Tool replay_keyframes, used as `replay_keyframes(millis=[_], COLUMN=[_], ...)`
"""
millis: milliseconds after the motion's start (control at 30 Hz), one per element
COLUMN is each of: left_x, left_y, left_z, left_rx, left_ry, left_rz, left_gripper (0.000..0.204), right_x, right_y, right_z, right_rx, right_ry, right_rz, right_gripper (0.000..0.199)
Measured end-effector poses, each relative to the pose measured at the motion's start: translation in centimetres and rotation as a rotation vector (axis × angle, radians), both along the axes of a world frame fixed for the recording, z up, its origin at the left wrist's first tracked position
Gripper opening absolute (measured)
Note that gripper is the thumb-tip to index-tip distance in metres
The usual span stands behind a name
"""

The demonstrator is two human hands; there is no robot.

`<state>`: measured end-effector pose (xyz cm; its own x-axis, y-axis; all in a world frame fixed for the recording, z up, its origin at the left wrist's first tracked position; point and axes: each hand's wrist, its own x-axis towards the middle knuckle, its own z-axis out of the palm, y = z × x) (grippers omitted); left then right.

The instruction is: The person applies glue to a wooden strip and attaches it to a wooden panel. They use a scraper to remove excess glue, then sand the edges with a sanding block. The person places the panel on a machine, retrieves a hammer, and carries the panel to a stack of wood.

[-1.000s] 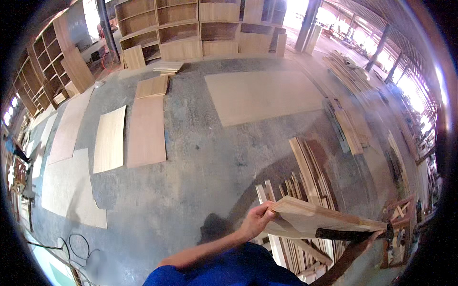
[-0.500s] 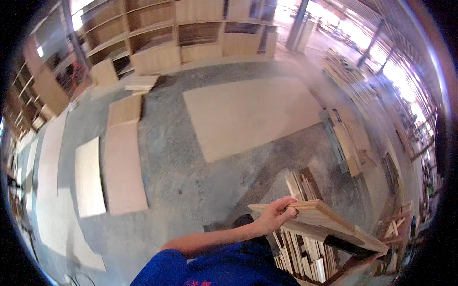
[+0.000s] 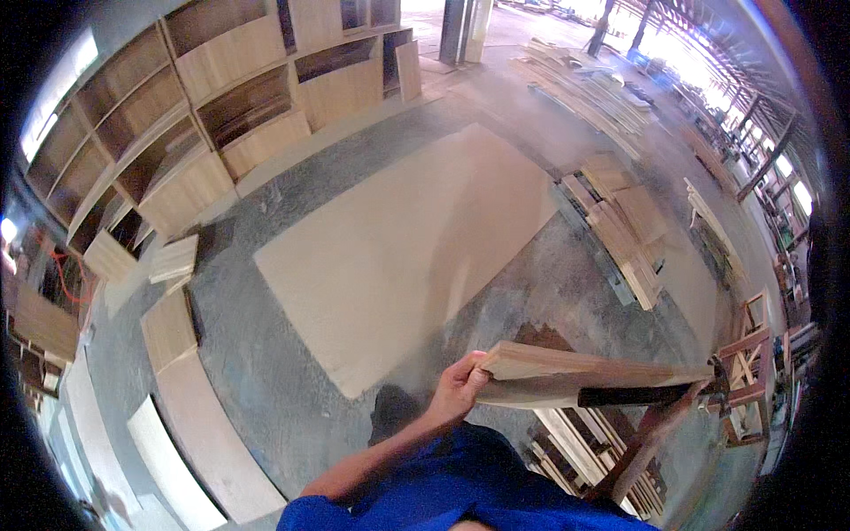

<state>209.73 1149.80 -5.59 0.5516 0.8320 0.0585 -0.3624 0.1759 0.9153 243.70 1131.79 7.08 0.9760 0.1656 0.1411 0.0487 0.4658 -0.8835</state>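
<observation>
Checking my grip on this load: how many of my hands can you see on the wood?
1: the left hand grips the near end of the wooden boards. The right hand is out of view, perhaps hidden under the load.

A long, flat, pale wooden board (image 3: 593, 376) sits in the lower right of the frame, held clear of the floor and stretching roughly level from the lower middle toward the right edge. Its near end is blunt and thick, its broad face light tan with faint grain. A dark strip runs along its lower edge near the far end.
</observation>
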Motion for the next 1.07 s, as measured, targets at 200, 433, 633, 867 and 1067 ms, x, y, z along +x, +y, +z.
replay_keyframes(millis=[200,433,633,867,1067], left_x=[5.3,15.2,23.8,36.8,43.7], left_y=[26.0,58.9,81.7,111.8,136.3], left_z=[-1.0,0.9,1.5,-3.0,-3.3], left_rx=[0.038,0.098,0.109,0.079,0.054], left_ry=[0.052,0.033,-0.064,0.018,0.134], left_rz=[0.042,-0.125,-0.211,-0.153,0.028], left_gripper=[0.040,0.053,0.061,0.066,0.071], right_x=[9.1,14.1,19.8,31.3,44.9], right_y=[23.2,50.4,68.3,102.1,127.8], right_z=[-4.5,-2.3,-1.2,-2.7,-3.6], right_rx=[-0.077,-0.074,0.004,0.035,0.053], right_ry=[-0.117,-0.143,-0.114,-0.102,-0.051], right_rz=[0.043,-0.197,-0.268,-0.384,-0.051], right_gripper=[0.076,0.083,0.079,0.068,0.065])
